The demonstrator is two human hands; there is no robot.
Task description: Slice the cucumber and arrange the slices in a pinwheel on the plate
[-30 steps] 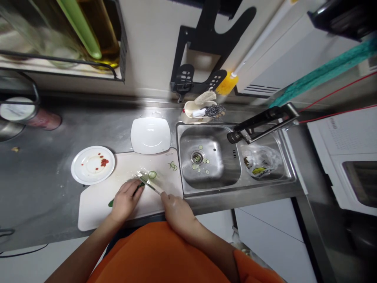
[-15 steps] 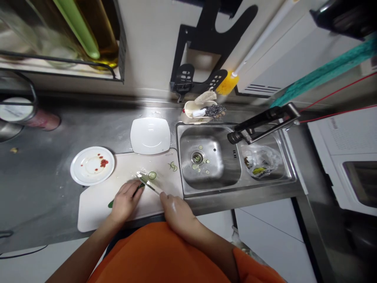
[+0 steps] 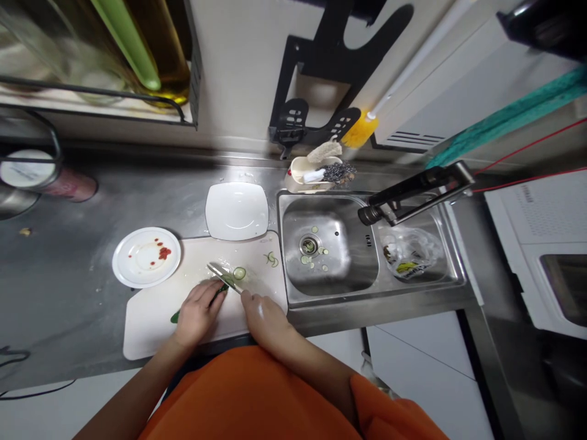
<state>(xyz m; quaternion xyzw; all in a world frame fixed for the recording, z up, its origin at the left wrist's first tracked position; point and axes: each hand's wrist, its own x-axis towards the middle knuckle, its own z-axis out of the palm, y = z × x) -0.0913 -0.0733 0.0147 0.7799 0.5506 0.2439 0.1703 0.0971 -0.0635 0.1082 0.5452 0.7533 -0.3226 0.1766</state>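
My left hand (image 3: 198, 310) is closed over a green cucumber (image 3: 175, 317), whose end sticks out to the left of my fingers on the white cutting board (image 3: 151, 327). My right hand (image 3: 263, 315) grips the handle of a knife (image 3: 224, 275). Its blade points up and left, right beside my left fingertips and the cucumber's cut end. A round cucumber slice (image 3: 239, 273) lies just right of the blade. Thin green peel-like strips (image 3: 271, 259) rest near the board's upper right corner. The knife's handle is mostly hidden in my fist.
A white plate with red bits (image 3: 123, 269) overlaps the board's left side, and a square white dish (image 3: 237, 211) touches its back edge. Right of the board is a steel sink (image 3: 348, 269) with slices around the drain, under a dark faucet (image 3: 403, 195). A plastic bag (image 3: 415, 250) lies in the side basin.
My right hand has moved slightly left and up, and the knife blade now reaches further up-left over the board. My left hand keeps its hold on the cucumber. The view has shifted a little.
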